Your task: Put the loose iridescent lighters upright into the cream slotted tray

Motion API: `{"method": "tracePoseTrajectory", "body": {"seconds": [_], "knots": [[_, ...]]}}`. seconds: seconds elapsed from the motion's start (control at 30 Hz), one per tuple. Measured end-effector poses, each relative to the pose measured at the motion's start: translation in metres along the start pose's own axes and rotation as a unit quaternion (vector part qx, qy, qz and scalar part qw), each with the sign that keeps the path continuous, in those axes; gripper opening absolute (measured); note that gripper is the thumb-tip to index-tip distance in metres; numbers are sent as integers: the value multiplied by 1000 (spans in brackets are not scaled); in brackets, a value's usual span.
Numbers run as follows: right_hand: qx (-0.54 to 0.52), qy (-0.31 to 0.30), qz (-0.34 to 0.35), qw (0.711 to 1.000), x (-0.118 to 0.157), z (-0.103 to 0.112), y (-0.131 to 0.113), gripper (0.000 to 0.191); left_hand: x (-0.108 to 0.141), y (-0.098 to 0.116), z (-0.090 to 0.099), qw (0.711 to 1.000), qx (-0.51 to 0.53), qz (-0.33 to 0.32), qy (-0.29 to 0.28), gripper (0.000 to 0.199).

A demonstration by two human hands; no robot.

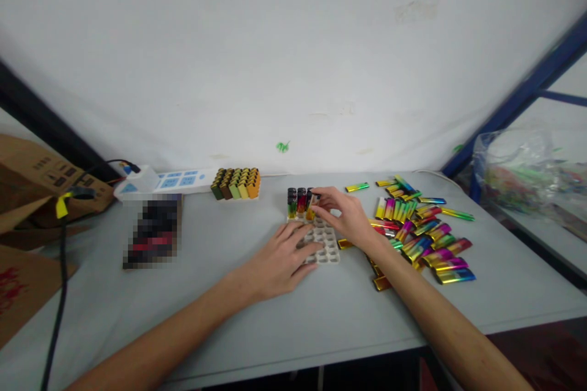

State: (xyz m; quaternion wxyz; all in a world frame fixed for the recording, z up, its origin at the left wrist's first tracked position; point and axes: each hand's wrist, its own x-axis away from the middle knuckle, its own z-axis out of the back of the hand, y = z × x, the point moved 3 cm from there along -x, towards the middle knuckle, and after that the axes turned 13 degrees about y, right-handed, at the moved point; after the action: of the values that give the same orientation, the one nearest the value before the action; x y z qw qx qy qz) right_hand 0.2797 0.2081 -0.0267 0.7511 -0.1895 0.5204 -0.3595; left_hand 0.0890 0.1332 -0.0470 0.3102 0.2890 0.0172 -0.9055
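Head view, nearest first: the left hand [287, 259] lies palm down over the white tray [332, 253], fingers loosely spread and gripping nothing, a brace that should keep the tray from sliding. Just beyond, the right hand [340, 211] pinches one lighter [310, 214] between thumb and fingertips, beside the upright lighters [301, 203]; whether its base is seated is unclear. Keeping it plumb should spare its neighbours a knock. Loose lighters [419, 247] lie scattered rightward; a packed block [235, 185] stands farther back, left.
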Motion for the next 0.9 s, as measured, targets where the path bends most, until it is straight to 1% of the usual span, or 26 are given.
{"method": "tracePoseTrajectory", "body": {"seconds": [0.07,0.17,0.23,0.33,0.57,0.63,0.73,0.8,0.9], "knots": [[21,10,29,999,1,0,-2,31,0,2,0,1000,2,0,-1,37],[43,21,58,997,3,-2,-2,41,0,4,0,1000,2,1,-2,36],[55,19,71,996,4,-3,-1,46,0,4,0,1000,2,3,-3,36],[71,7,94,993,6,-6,-1,47,0,4,0,1000,5,6,-4,36],[97,-4,119,988,3,-7,-14,41,0,5,-1,1000,5,10,-3,37],[103,0,126,987,2,-7,-16,33,0,5,-2,1000,6,10,-2,37],[112,31,135,984,1,-8,-14,19,0,5,-2,1000,9,12,4,37],[136,50,131,981,0,-9,-12,19,1,5,-3,1000,11,13,7,36],[196,54,129,971,-1,-13,-10,26,1,6,-3,1000,12,16,6,34]]}}
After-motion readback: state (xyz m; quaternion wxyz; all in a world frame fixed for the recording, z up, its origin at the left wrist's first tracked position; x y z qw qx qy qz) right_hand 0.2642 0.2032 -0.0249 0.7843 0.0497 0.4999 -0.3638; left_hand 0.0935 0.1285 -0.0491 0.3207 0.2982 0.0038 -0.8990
